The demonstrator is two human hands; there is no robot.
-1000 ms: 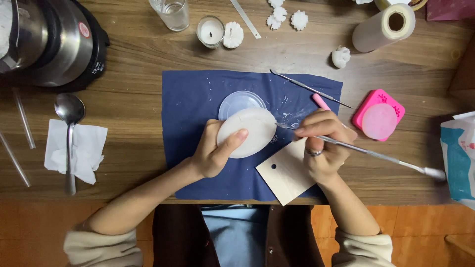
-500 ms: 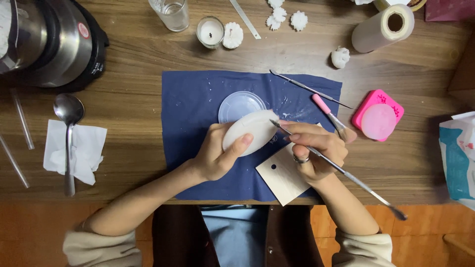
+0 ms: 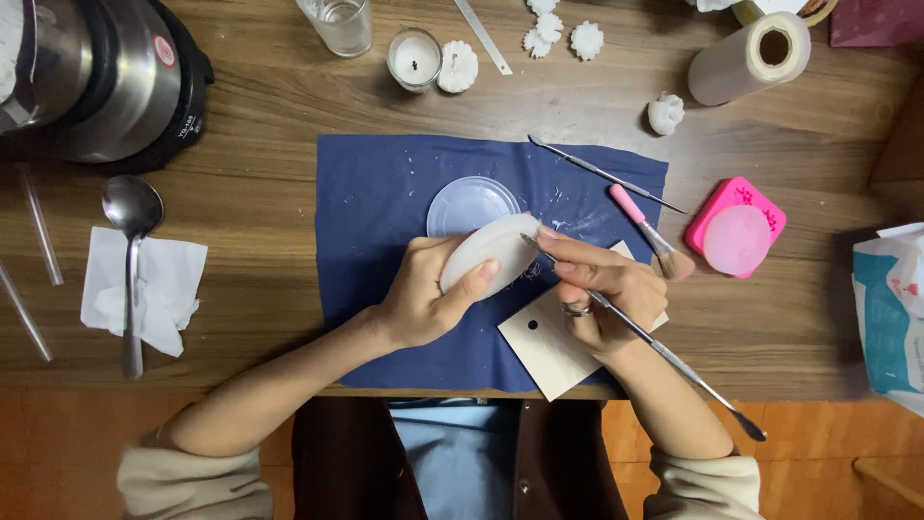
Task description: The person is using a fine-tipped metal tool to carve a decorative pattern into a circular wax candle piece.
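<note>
My left hand (image 3: 428, 299) grips a white oval mould (image 3: 491, 248), tilted on its edge over a dark blue cloth (image 3: 375, 212). My right hand (image 3: 597, 289) holds a thin metal sculpting tool (image 3: 664, 351) like a pen, its tip touching the rim of the white mould. A clear round lid (image 3: 467, 202) lies on the cloth just behind the mould. A light wooden tag with a small hole (image 3: 544, 347) sits under my right wrist.
A pink-handled brush (image 3: 640, 217) and a second metal tool (image 3: 602, 173) lie on the cloth. A pink mould (image 3: 736, 226), paper roll (image 3: 746, 63), candle jar (image 3: 414, 58), glass (image 3: 337, 21), steel pot (image 3: 91, 77), and spoon on tissue (image 3: 135, 260) surround it.
The metal tool's long end has swung from pointing right to pointing down toward me. Its tip has moved onto the mould's rim, and my left hand has tilted the mould more upright.
</note>
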